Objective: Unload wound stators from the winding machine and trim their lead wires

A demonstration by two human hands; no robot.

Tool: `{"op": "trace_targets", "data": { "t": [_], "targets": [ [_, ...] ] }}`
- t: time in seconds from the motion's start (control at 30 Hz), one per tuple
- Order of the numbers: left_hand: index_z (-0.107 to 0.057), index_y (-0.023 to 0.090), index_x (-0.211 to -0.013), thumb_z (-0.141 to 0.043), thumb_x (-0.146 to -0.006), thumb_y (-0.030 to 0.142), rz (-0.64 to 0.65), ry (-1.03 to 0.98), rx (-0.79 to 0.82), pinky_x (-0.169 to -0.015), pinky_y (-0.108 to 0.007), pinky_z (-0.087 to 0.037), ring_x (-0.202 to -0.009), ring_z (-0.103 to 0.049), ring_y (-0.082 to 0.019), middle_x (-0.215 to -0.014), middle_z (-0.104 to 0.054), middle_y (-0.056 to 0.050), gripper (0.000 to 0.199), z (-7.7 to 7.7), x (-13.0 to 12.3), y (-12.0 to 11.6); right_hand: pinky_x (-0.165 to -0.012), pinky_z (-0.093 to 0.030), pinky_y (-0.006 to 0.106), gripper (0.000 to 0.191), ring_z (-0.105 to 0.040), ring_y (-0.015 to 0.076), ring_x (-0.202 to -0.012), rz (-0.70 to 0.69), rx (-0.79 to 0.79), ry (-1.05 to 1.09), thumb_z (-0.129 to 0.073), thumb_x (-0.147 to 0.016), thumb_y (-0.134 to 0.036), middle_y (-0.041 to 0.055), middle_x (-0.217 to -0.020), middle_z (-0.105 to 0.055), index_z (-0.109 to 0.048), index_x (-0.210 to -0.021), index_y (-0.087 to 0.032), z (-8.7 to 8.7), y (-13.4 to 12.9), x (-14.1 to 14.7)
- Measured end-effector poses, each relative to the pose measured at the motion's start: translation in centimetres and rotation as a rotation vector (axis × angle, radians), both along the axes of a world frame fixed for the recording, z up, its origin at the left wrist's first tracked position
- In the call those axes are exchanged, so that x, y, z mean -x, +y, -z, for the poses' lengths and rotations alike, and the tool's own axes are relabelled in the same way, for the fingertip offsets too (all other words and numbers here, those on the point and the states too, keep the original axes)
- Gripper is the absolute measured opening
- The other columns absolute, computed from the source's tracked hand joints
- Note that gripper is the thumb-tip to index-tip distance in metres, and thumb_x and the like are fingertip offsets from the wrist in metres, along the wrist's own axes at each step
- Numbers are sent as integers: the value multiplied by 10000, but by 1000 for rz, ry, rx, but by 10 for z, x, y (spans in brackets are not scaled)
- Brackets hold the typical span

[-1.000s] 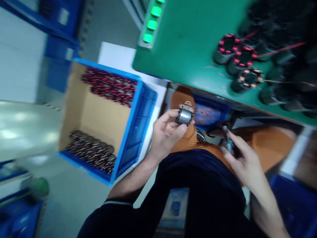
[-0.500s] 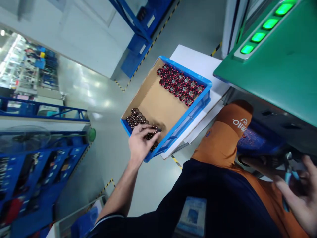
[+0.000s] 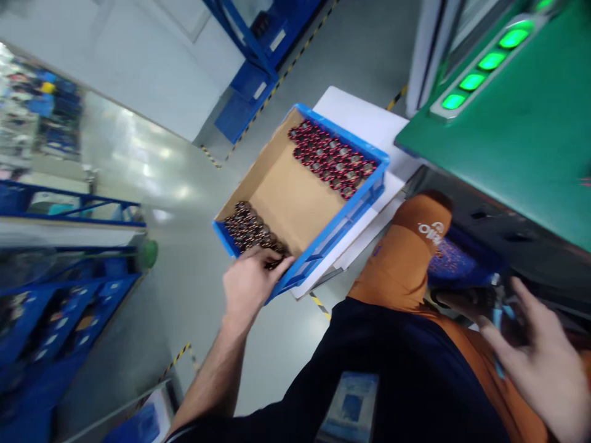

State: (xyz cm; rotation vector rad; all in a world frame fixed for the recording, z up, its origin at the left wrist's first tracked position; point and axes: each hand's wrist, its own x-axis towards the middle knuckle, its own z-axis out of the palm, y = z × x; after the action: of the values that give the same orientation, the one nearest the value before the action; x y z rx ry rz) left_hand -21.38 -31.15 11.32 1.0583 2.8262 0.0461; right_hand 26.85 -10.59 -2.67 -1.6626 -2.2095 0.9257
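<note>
A blue crate point(image 3: 332, 224) lined with brown cardboard holds two groups of small wire-wound coils. Red-wound coils point(image 3: 330, 157) fill its far right end, and dark copper-wound coils point(image 3: 249, 227) its near left end. My left hand point(image 3: 249, 283) reaches over the crate's near edge, its thumb and fingers closed round a dark coil point(image 3: 277, 261) at the edge of that group; the fingers partly cover it. At the lower right, my right hand point(image 3: 549, 363) grips pliers with light blue handles point(image 3: 497, 317), jaws pointing up, somewhat blurred.
The crate stands on a white table point(image 3: 344, 107). A green worktop point(image 3: 517, 147) with lit green buttons point(image 3: 471, 82) is on the right. Beneath it, a blue bin point(image 3: 462, 258) holds small reddish pieces. Blue racks point(image 3: 60, 307) stand at left.
My left hand has lowered the dark coil from above the cardboard to the edge of the dark group. My right hand, still with the pliers, has shifted left in the view.
</note>
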Motion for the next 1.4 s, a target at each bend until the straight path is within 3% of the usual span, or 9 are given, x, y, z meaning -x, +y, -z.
{"op": "trace_targets", "data": {
  "t": [0.1, 0.23, 0.4, 0.6, 0.73, 0.87, 0.97, 1.1, 1.4],
  "targets": [
    [-879, 333, -1072, -888, -1075, 558, 249, 83, -497, -905, -533, -597, -992, -779, -313, -1043, -820, -58, 225, -15, -17, 30, -1057, -686, 600, 786, -823, 396, -1160, 60, 30, 125, -768, -1016, -683, 184, -1344, -791, -718, -1676, -259, -18, -10, 20],
    [-894, 375, -1170, -1015, -973, 408, 599, -14, -941, -892, -526, -600, -1005, -766, -290, -1111, -804, -41, 233, -17, -77, 122, -1005, -674, 491, 469, -753, 287, -1032, 132, 29, 205, -795, -1041, -560, 110, -1183, -727, -792, -1356, -213, -37, -16, 35],
    [-879, 311, -1250, -966, -1069, 383, 1153, -228, -982, -1204, -570, -597, -1384, -744, -351, -1508, -809, -96, 213, -8, -187, 249, -1043, -675, 429, 416, -771, 264, -1117, 170, 31, 296, -715, -1165, -494, 114, -1235, -762, -807, -1471, -227, -57, -29, 24],
    [-841, 253, -1210, -1017, -990, 324, 1330, -189, -756, -1377, -748, -493, -1629, -602, -493, -1750, -672, -160, 291, 19, -229, 323, -961, -721, 406, 475, -826, 276, -1145, 348, 67, 341, -725, -1079, -388, 123, -1308, -834, -800, -1517, -219, -44, -55, -3],
    [-849, 275, -1108, -953, -1051, 355, 1357, -245, -822, -1382, -750, -519, -1603, -647, -457, -1697, -721, -94, 143, 17, -225, 320, -1068, -730, 481, 516, -840, 286, -1083, 411, 93, 368, -740, -1067, -400, 132, -1220, -851, -830, -1525, -180, -36, -68, -9],
    [-809, 264, -1067, -912, -1082, 270, 1255, -544, -887, -1113, -443, -725, -1261, -832, -276, -1382, -852, -75, 104, -1, -224, 279, -1166, -697, 504, 563, -823, 261, -1104, 374, 97, 448, -716, -1173, -441, 118, -1240, -853, -767, -1686, -215, -54, -70, -2],
    [-775, 251, -1041, -970, -1028, 250, 1202, -671, -869, -881, -295, -710, -1058, -830, -197, -1243, -859, -65, 195, -10, -221, 248, -1051, -700, 428, 552, -774, 228, -1064, 269, 25, 520, -686, -1197, -348, 85, -1221, -809, -737, -1746, -306, -79, -63, 7],
    [-782, 265, -1044, -1038, -985, 333, 1177, -638, -818, -817, -292, -676, -1018, -804, -192, -1183, -834, -50, 271, -7, -214, 227, -902, -667, 363, 638, -729, 209, -1018, 177, -16, 595, -642, -1169, -213, 56, -1153, -751, -690, -1791, -345, -104, -50, 19],
    [-818, 314, -1032, -1094, -934, 350, 1143, -656, -780, -684, -342, -581, -920, -759, -188, -1200, -831, -25, 294, 4, -206, 207, -1079, -684, 419, 797, -750, 227, -1232, 102, 51, 646, -615, -1079, -82, 54, -1423, -807, -647, -1819, -378, -113, -41, 32]
  ]
}}
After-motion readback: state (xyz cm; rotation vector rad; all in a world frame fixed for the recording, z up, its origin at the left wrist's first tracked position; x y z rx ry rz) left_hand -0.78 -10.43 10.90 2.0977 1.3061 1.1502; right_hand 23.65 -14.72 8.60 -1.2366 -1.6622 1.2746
